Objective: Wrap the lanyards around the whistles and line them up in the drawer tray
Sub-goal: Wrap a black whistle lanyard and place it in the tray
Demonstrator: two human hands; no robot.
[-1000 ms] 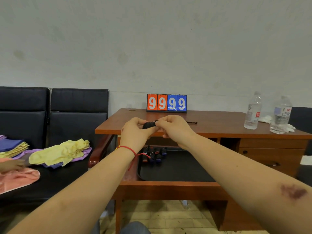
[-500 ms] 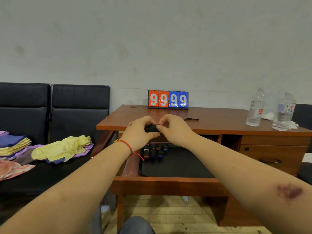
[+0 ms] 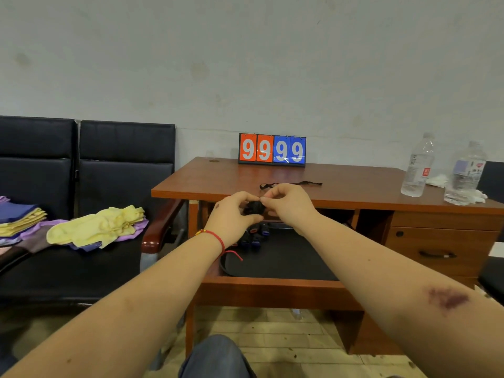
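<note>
Both hands meet above the open drawer, in front of the tabletop's [image 3: 341, 186] front edge. My left hand [image 3: 231, 214] cups a small black plastic whistle [image 3: 253, 207] bundled in black cord, fingers curled under and around it. My right hand [image 3: 289, 203] pinches at the bundle's top with thumb and forefinger, other fingers curled; whether it has cord or whistle body, I cannot tell. Red string bracelet [image 3: 215, 237] on my left wrist.

Below the hands, a row of small dark wrapped whistles [image 3: 255, 236] with blue and red parts lies at the far left of the black drawer tray [image 3: 286, 263]; exact count unclear. One loose black lanyard [image 3: 297, 184] lies flat on the reddish-brown wooden tabletop, just behind my right hand.

Orange and blue flip scoreboard [image 3: 272, 150] reading 9999 stands at the tabletop's back edge. Two clear plastic water bottles [image 3: 417, 170] far right. Yellow and purple cloths [image 3: 101, 225] heaped on the black padded bench [image 3: 81, 263] to the left
</note>
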